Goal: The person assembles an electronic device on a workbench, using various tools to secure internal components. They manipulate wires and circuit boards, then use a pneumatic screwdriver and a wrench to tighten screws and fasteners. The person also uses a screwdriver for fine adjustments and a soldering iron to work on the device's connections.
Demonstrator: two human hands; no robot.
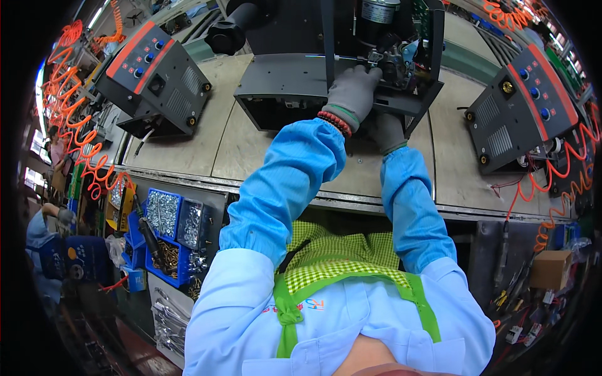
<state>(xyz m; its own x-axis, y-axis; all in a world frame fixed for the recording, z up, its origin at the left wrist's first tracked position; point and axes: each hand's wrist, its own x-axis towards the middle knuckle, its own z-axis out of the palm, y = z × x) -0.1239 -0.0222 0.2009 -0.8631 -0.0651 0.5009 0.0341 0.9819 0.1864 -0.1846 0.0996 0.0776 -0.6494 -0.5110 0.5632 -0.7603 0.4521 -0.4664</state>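
Observation:
An open dark grey metal machine housing (276,78) stands on the bench in front of me, its inner parts exposed. My left hand (354,94), in a grey glove, reaches over its middle divider, fingers bent and close together beside a small mechanism (395,66) with metal fittings and wires. What the fingertips pinch, if anything, is hidden. Lower and to the right, my right hand (389,131), also gloved, goes in under the front of the housing. Its fingers are out of sight below the left hand and the metal edge. Above the mechanism sits a black cylinder (378,12) with a pale label.
Similar machines with blue knobs stand at left (157,81) and right (520,106) on the bench (235,147). Coiled orange hoses (78,125) hang at the left. Below the bench are blue bins (166,232) of screws, a power screwdriver (149,235) and a cardboard box (550,269).

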